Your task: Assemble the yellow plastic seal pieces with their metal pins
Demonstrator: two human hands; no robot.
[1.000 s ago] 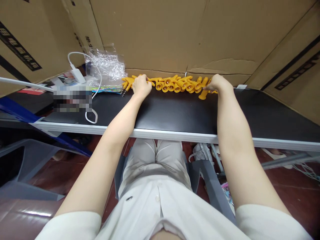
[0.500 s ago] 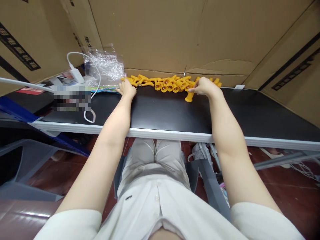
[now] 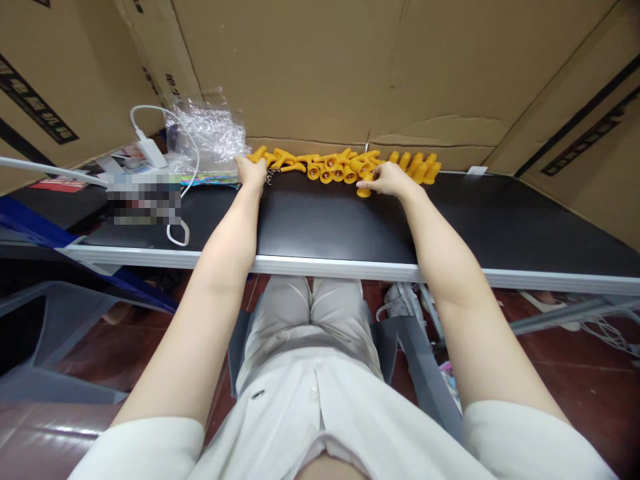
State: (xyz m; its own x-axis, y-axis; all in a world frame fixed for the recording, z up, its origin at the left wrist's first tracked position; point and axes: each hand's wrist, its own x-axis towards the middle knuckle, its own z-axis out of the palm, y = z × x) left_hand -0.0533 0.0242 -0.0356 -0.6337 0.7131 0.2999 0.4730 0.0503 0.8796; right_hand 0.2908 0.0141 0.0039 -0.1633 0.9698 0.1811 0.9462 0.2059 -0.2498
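Both arms reached across the black table (image 3: 320,227) toward its far edge, where a row of small yellow plastic pieces (image 3: 335,167) lay heaped along the foot of the cardboard wall (image 3: 310,67). The left hand (image 3: 251,172) rested at the row's nine o'clock end, fingers curled down over the outermost pieces; whether they were pinching one or only pressing on them could not be told. The right hand (image 3: 389,179) sat toward the three o'clock side of the row, its fingertips closed on a single yellow piece (image 3: 364,192) that lay on the tabletop just in front of the heap. More yellow pieces continued past that hand at its two o'clock. At the left hand's ten o'clock stood a crumpled clear plastic bag (image 3: 210,130), and beyond it, at nine o'clock, a white charger (image 3: 150,150) with its cable looping down to the table's near edge.
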